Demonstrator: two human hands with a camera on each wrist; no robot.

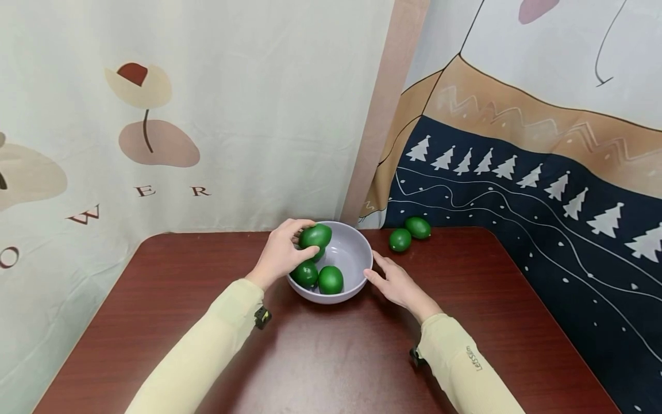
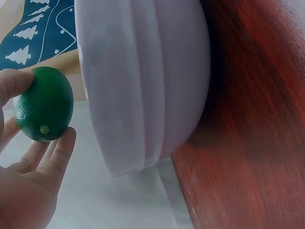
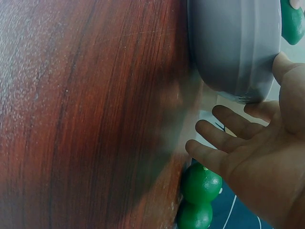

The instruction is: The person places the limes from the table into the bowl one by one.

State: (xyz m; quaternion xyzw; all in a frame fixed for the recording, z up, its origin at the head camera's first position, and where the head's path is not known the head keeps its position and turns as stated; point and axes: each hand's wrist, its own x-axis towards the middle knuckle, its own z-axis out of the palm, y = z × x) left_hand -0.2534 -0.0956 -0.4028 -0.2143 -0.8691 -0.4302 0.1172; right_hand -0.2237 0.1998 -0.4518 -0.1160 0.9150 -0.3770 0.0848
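My left hand (image 1: 281, 253) pinches a green lime (image 2: 45, 104) between thumb and fingers, above the left side of a pale lavender bowl (image 1: 347, 253). Inside the bowl, one lime (image 1: 305, 275) lies on the left and another lime (image 1: 331, 280) lies at the near side. A further one shows partly beneath the held lime. At the bowl's right side is my right hand (image 1: 397, 283), its thumb at the rim and its fingers extended along the outer wall. The right wrist view shows the right fingers (image 3: 228, 121) spread, index fingertip at the bowl.
Two more limes, a nearer lime (image 1: 400, 240) and a farther lime (image 1: 418, 227), sit together at the table's back edge, right of the bowl. The dark red wooden table (image 1: 331, 351) meets a pale curtain (image 1: 248, 115) and a patterned navy cloth (image 1: 517, 230) behind.
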